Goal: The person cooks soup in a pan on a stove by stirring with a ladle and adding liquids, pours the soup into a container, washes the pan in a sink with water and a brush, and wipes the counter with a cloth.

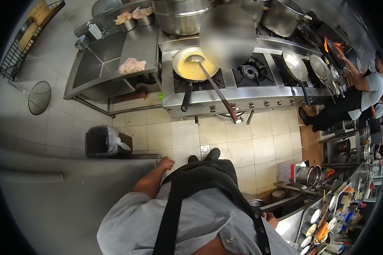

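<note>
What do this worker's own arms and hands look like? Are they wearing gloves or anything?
The left hand shows no glove, ring or bracelet; its forearm is bare below a short, loose, plain grey sleeve. The right hand is only partly visible, with no glove showing, and its forearm is hidden. No cables or markings show on either.

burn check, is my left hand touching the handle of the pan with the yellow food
Apart. The head view shows floor tiles between the left hand and the black handle.
</note>
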Demonstrator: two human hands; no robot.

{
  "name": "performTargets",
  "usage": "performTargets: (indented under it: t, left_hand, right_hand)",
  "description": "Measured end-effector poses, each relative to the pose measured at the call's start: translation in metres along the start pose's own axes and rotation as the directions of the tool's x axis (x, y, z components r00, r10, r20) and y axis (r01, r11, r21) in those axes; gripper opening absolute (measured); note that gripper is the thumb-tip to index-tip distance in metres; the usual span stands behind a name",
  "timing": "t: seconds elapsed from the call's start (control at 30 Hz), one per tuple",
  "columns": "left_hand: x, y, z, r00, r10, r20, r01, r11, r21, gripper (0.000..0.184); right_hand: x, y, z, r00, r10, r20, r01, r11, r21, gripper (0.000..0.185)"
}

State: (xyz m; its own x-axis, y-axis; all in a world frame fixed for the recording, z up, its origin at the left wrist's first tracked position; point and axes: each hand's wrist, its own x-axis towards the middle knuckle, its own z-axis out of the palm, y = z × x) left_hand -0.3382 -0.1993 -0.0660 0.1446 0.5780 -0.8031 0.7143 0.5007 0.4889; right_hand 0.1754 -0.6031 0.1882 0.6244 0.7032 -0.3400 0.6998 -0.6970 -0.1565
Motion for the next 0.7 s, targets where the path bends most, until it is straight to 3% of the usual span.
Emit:
performTargets:
  t: [0.1,0.2,0.3,0.5,0.7]
  left_hand:
    - [-0.026,0.042,-0.003,0.998,-0.009,-0.067,0.012,0.998,0.058,0.027]
    - [-0.027,0.057,-0.001,0.997,-0.012,-0.075,0.009,0.999,-0.044,0.025]
    - [-0.028,0.068,-0.004,0.998,0.043,-0.051,-0.042,0.999,0.018,0.022]
    - [-0.015,0.051,0.002,0.998,0.01,-0.057,-0.012,0.999,-0.038,0.025]
    - [-0.022,0.038,0.0,0.995,-0.043,-0.091,0.045,0.999,0.021,0.026]
  right_hand:
    - [0.0,0.003,0.006,0.999,0.035,-0.021,-0.035,0.999,-0.006,0.034]
    - [0.001,0.002,0.002,1.0,0.006,-0.009,-0.006,1.0,0.012,0.035]
    - [0.002,-0.004,-0.003,1.0,0.019,0.018,-0.019,1.0,-0.022,0.036]
    - [0.002,-0.004,-0.003,1.0,-0.01,0.013,0.01,1.0,-0.029,0.035]
    - [0.004,0.002,0.003,0.999,0.012,0.033,-0.01,0.999,-0.046,0.038]
